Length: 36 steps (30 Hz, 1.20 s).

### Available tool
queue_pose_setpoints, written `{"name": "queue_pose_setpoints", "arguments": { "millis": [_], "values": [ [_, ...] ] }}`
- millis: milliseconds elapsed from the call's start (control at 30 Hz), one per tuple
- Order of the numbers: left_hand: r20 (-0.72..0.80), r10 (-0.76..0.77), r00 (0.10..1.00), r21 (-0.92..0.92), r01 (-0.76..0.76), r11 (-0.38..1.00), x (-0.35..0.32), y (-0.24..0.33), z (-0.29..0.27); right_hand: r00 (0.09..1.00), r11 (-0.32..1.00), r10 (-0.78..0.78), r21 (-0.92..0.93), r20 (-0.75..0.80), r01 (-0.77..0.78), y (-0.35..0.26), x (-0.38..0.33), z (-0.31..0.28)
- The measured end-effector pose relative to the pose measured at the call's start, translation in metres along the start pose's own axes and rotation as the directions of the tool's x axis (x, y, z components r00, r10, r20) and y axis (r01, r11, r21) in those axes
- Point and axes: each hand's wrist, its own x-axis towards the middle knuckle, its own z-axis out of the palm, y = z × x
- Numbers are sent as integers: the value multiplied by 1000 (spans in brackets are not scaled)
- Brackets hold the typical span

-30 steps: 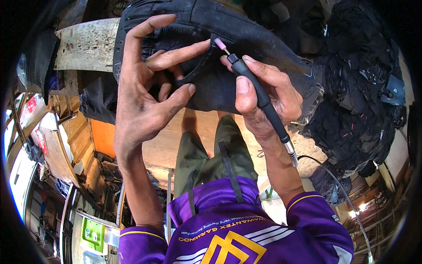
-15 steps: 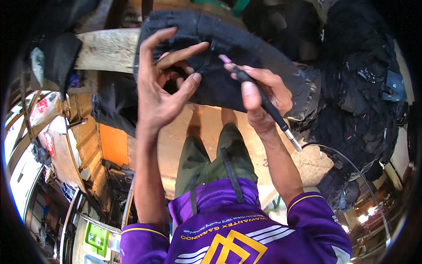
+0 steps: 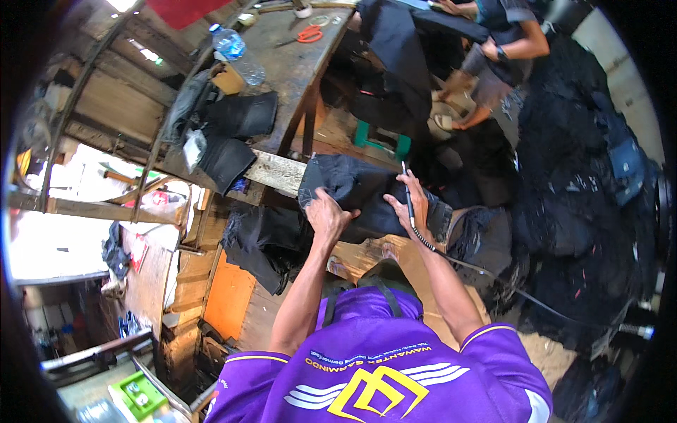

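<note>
A black denim garment (image 3: 352, 176) is spread over a wooden board in front of me. My left hand (image 3: 328, 217) rests on its near left part, thumb stretched apart from the fingers. In my right hand (image 3: 416, 201) is a slim, pen-shaped rotary tool (image 3: 409, 201), pointing away from me. Fingers of that hand also lie against the garment's right part. From the tool's rear a springy sleeve and a thin cable (image 3: 486, 271) run off to the right.
The pale board (image 3: 275, 173) juts from a worn table (image 3: 282, 67) carrying orange-handled scissors (image 3: 308, 34) and a plastic bottle (image 3: 229, 44). A green stool (image 3: 381, 139) stands beyond. A co-worker (image 3: 504, 49) handles dark cloth at the back. Black garments (image 3: 571, 190) are heaped at right.
My view has risen and widened, bringing the table and co-worker in. My left hand has come down from the air onto the garment; my right hand, still holding the rotary tool, has lowered to the cloth.
</note>
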Motion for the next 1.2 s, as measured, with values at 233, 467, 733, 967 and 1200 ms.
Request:
{"name": "queue_pose_setpoints", "arguments": {
  "millis": [233,467,733,967,1200],
  "values": [
    [598,93,796,-500,280,819,15,-3,-15,1000,1000,6,3,-1,-6,-6,3,-14],
    [633,-45,773,-747,625,228,37,7,8,999,998,-46,-31,14,46,1,15,-16],
    [681,-41,731,-433,447,783,41,11,-53,1000,999,-30,-13,-7,29,-13,37,4],
    [697,-28,716,-351,375,858,66,35,-62,999,997,-24,-68,-41,21,-9,31,8],
    [785,57,617,-578,695,428,115,20,-24,998,999,1,-37,-70,-3,-14,32,3]
  ]
}}
